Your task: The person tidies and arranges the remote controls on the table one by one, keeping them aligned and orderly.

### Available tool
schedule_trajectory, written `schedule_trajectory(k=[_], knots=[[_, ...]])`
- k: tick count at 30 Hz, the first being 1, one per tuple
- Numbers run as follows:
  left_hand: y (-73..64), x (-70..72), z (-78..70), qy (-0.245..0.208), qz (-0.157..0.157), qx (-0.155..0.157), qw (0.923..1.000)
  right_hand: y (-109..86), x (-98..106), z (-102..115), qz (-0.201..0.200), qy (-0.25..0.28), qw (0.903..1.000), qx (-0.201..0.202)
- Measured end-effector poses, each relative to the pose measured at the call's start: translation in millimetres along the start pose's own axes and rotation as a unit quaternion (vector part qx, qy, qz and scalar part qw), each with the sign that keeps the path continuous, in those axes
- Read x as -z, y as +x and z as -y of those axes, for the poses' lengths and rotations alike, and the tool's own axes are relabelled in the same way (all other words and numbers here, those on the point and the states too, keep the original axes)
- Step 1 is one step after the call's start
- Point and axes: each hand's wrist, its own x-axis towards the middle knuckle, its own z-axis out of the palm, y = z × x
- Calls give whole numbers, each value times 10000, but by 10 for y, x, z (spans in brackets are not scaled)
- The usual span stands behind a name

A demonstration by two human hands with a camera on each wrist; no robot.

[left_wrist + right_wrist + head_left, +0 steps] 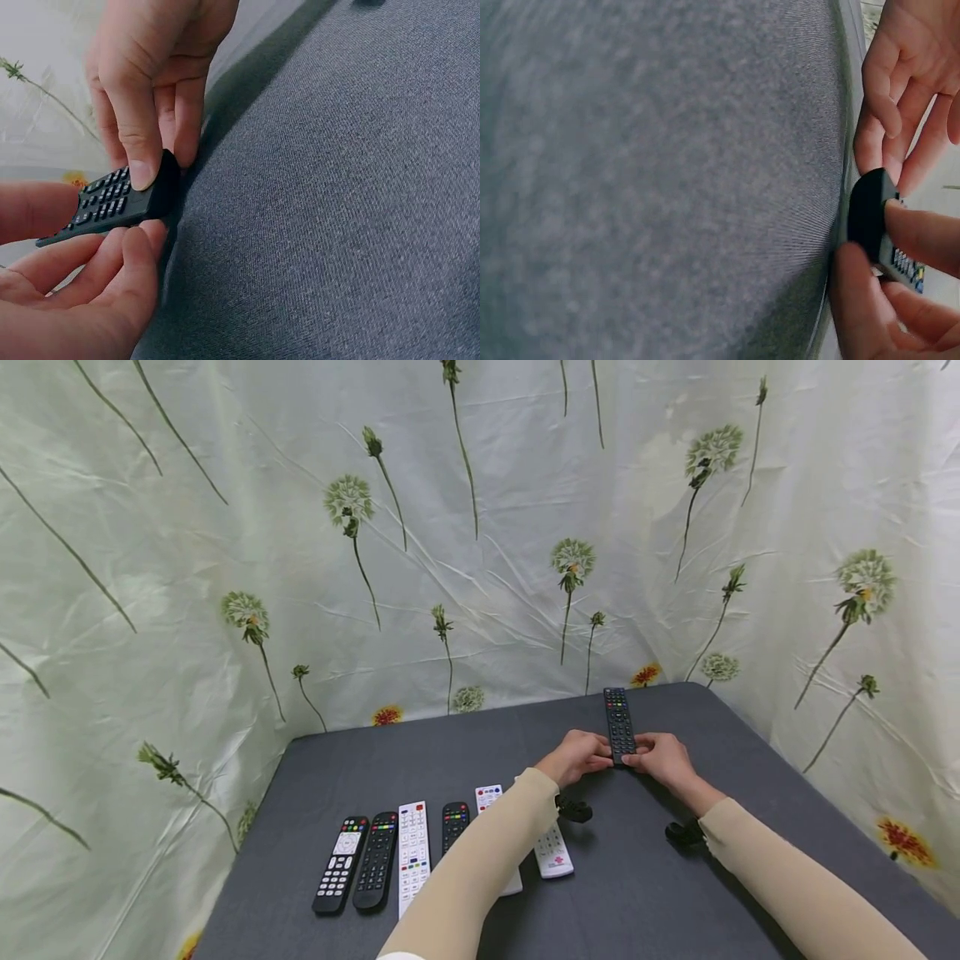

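Observation:
A slim black remote control [618,722] with small pale buttons and a few coloured keys lies near the back edge of the grey table [420,760]. My right hand [667,760] pinches its near end, thumb on the button face and fingers along the side. From the other side, my left hand [577,756] touches the remote's edge with its fingertips. In the left wrist view, the left thumb [45,210] hovers over the keys, and the right wrist view shows it apart from the remote [866,210]. The remote's underside is hidden.
To the left lies a row of remotes: a black one with a pale panel [341,864], a black one [375,860], a long white one [413,852], another black one [454,822], and white ones [553,852], partly under my left sleeve. A flowered curtain [487,568] hangs behind.

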Motion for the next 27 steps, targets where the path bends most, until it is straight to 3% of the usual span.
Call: schedule_trajectory(k=[6,11,16,27], knots=[[-28,-14,6,390,-456,-68,9982,-4,-38,-20,134,140,9995,238],[-24,5,-40,346,-822,-511,9947,-3,-67,35,183,568,9978,291],[-20,141,-176,-54,-868,-923,9919,-32,-86,147,267,754,9960,395],[-64,543,-360,-423,-750,-1212,9889,-233,-149,349,875,1016,9878,786]])
